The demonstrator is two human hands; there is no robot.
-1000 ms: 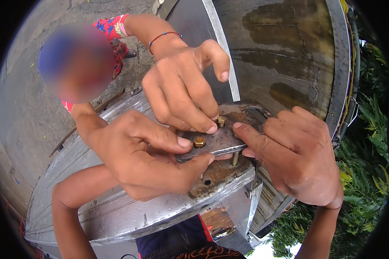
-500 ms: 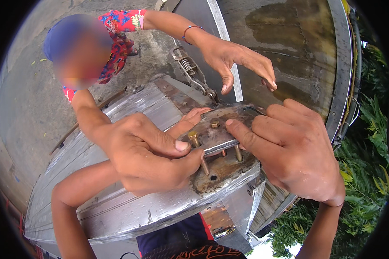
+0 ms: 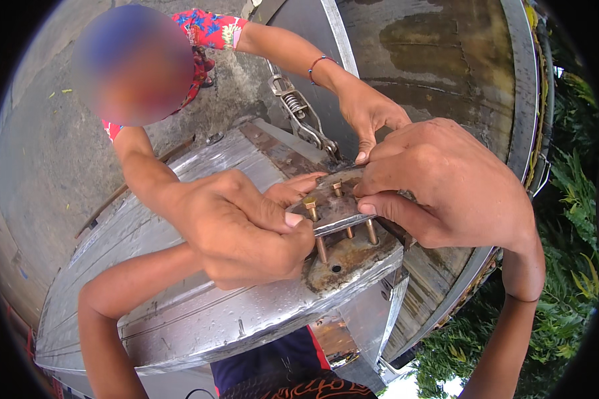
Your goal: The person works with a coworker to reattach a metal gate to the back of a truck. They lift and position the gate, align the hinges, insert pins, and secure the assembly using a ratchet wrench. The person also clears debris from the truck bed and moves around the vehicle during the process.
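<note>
A small metal plate (image 3: 327, 207) with brass-coloured bolts through it hangs just above a rusty mounting patch with a round hole. Bolt shanks stick out beneath the plate. One bolt head (image 3: 311, 205) stands raised near its left corner. My left hand (image 3: 294, 189) shows only its fingers, along the plate's far left edge; a co-worker's right hand (image 3: 236, 226) covers the rest and pinches by the plate's near left corner. Curled over the right end, my right hand (image 3: 452, 183) brings thumb and fingers together there; what lies between them is hidden. The co-worker's left hand (image 3: 374, 120) reaches to the far side.
The mounting patch (image 3: 353, 259) sits at the end of a long, curved, silvery metal body (image 3: 199, 319). A spring latch (image 3: 296, 106) is fixed beyond it. A large stained panel (image 3: 439, 66) rises at the back right. Green foliage (image 3: 572, 272) fills the right side.
My right hand has drawn its fingers and thumb together at the plate's right end. The co-worker's left hand has come down to the plate's far side. The plate has shifted slightly right.
</note>
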